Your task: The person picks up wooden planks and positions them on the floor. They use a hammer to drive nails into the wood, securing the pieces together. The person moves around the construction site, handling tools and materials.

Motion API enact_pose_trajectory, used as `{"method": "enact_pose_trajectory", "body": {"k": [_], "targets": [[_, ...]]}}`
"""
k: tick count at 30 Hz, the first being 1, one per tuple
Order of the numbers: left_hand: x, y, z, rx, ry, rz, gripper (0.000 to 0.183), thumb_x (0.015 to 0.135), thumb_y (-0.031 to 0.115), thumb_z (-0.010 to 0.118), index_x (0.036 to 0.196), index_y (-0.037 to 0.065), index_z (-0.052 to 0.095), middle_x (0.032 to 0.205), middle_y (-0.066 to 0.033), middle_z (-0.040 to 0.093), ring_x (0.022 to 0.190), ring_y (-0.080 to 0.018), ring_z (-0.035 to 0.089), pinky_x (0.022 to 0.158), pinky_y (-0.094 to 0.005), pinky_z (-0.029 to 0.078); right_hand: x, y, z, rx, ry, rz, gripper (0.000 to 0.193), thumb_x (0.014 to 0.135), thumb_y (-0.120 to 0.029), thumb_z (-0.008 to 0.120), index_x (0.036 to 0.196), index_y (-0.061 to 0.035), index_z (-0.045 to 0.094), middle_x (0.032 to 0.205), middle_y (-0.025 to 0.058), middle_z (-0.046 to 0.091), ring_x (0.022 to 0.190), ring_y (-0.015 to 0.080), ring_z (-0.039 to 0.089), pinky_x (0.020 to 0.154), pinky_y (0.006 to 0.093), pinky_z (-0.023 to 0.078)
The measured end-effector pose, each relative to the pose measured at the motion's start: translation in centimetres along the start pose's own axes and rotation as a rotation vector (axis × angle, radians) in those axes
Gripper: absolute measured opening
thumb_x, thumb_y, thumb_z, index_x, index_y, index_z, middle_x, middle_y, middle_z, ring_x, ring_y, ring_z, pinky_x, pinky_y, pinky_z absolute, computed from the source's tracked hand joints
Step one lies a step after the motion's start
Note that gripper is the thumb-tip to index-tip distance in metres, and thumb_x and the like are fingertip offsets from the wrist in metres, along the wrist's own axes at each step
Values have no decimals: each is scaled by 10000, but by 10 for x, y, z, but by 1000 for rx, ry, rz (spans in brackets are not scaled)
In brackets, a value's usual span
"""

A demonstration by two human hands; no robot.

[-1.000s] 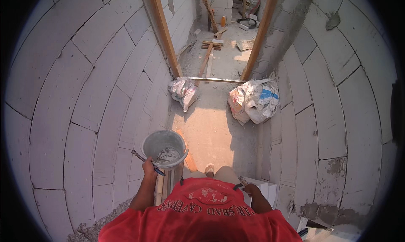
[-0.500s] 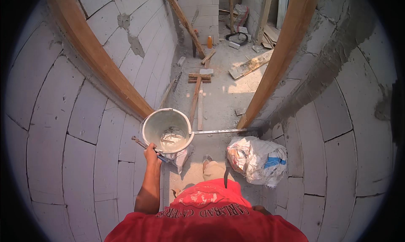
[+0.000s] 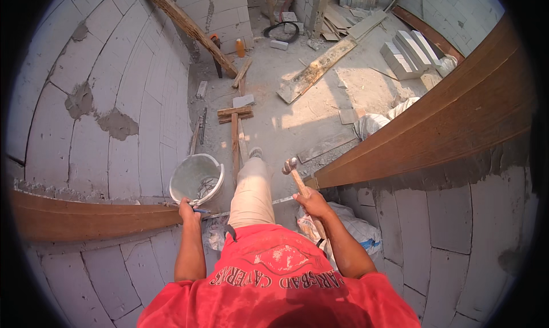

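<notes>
My left hand (image 3: 187, 209) is closed at the near edge of a pale plastic bucket (image 3: 184, 172), which tilts so that its inside shows. Several thin nails or wire pieces (image 3: 207, 186) lie in the bucket. The same fingers also grip a slim metal tool with a blue handle (image 3: 201, 211), whose kind I cannot make out. In my right hand (image 3: 313, 203) is a hammer (image 3: 298, 182), held by its wooden handle with the metal head pointing forward.
Wooden door-frame posts stand left (image 3: 103, 216) and right (image 3: 423, 122). White sacks (image 3: 354, 228) lie by my right leg. Ahead on the floor are a T-shaped wooden piece (image 3: 235, 134), a long plank (image 3: 320, 68) and pale blocks (image 3: 409, 54). A timber prop (image 3: 189, 28) leans at the left wall.
I have stepped forward between the posts, one leg now stretched ahead. My right hand has come into view with the hammer. My left hand still carries the bucket, now further left.
</notes>
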State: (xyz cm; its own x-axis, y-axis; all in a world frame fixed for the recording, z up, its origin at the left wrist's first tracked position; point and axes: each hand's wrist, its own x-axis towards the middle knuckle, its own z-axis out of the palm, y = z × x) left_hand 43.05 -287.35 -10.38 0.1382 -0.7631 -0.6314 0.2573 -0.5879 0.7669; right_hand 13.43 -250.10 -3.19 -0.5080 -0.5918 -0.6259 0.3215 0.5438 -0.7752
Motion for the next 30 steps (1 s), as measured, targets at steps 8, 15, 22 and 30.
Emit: {"method": "enact_pose_trajectory", "body": {"k": [8, 15, 22, 30], "targets": [[146, -83, 245, 135, -171, -235, 269, 770, 75, 579, 1024, -11, 557, 896, -107, 543, 704, -243, 546, 607, -406, 477, 243, -21, -57, -143, 198, 307, 348, 915, -329, 704, 897, 16, 661, 719, 98, 617, 560, 194, 595, 512, 381, 512], [195, -24, 505, 650, -215, -38, 345, 736, 19, 621, 1059, -100, 592, 972, -128, 587, 853, -259, 605, 755, -434, 508, 350, 44, -150, -57, 360, 706, 499, 865, -406, 732, 946, 86, 697, 839, 267, 702, 777, 369, 725, 683, 476, 555], [120, -35, 804, 646, -316, -221, 227, 818, 47, 570, 1013, -69, 564, 965, -137, 556, 815, -262, 585, 672, -458, 506, 335, 10, -275, -198, 521, 711, 497, 900, -398, 720, 860, 96, 672, 716, 223, 685, 636, 334, 713, 576, 457, 539], [231, -189, 1027, 749, -405, -316, 258, 843, 140, 616, 1078, 35, 599, 979, -136, 587, 861, -303, 610, 790, -456, 542, 390, -10, -383, -345, 234, 632, 358, 896, -344, 686, 1047, -22, 726, 924, 206, 728, 873, 328, 722, 769, 461, 556]]}}
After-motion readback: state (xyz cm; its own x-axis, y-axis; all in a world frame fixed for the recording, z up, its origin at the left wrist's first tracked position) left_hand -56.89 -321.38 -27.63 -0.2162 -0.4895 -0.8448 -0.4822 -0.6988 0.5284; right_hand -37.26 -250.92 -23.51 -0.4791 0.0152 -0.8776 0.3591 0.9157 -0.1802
